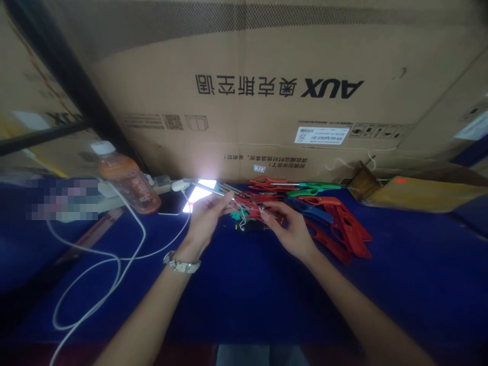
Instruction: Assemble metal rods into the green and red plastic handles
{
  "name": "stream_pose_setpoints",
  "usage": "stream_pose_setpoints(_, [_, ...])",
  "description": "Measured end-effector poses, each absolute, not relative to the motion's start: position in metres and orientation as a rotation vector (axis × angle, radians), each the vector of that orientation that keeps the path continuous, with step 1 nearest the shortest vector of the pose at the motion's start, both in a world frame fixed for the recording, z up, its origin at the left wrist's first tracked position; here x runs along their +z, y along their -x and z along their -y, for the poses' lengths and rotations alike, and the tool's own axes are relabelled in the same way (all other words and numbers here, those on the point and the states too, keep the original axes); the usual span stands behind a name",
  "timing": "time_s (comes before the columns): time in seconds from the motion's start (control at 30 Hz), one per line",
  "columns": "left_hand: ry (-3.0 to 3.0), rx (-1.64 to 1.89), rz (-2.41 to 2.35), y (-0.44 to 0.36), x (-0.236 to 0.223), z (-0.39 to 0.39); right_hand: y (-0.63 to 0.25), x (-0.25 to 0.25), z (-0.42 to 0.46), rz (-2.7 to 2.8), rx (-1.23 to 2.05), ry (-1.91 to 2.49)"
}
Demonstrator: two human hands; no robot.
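Observation:
My left hand (208, 221), with a bracelet at the wrist, is closed with thumb and fingers round the metal-tube end of a red long-nosed lighter (244, 204). On the lighter's other end, my right hand (292, 231) pinches its red body. A thin white wire (242, 223) dangles between the hands. Just beneath lie small green pieces (239, 214) and a dark screwdriver-like tool (251, 226), partly hidden. Beyond my right hand are several red lighter bodies (351, 229), a blue one (312, 211) and a green one with a metal tube (316, 188).
A brightly lit phone screen (200, 195) glows behind my left hand. To the left stand a drink bottle (127, 178) and a looped white cable (118, 259) on the blue table surface (244, 295). A large cardboard box (244, 112) walls off the back; a yellow package (423, 194) lies right.

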State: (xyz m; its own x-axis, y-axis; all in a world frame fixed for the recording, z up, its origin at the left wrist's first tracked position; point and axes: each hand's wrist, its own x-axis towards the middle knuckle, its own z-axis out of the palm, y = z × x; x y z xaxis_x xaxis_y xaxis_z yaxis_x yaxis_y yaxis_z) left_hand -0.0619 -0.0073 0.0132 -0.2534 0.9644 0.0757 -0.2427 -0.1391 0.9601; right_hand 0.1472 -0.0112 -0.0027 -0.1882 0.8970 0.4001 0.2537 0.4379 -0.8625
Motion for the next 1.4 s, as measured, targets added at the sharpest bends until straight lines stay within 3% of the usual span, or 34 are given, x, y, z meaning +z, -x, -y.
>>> stream_pose_setpoints(0.2, [-0.937, 1.551, -1.138, 0.058, 0.011, 0.007, -0.131, 0.013, 0.013, 2.086, 0.027, 0.901])
stream_pose_setpoints(0.5, [-0.982, 1.553, -1.200, 0.057, 0.011, 0.010, -0.123, 0.013, 0.001, 2.146, -0.168, 0.896])
stream_pose_setpoints(0.83, [-0.962, 1.562, -1.164, 0.052, 0.011, 0.011, -0.121, 0.014, 0.002, 1.990, 0.101, 0.910])
stream_pose_setpoints(1.13, [-1.010, 1.550, -1.111, 0.053, 0.011, 0.011, -0.125, 0.008, -0.011, 1.666, 0.900, 0.888])
stream_pose_setpoints(1.4, [-1.015, 1.566, -1.066, 0.053, 0.012, 0.011, -0.136, 0.012, -0.022, 1.575, 1.195, 0.933])
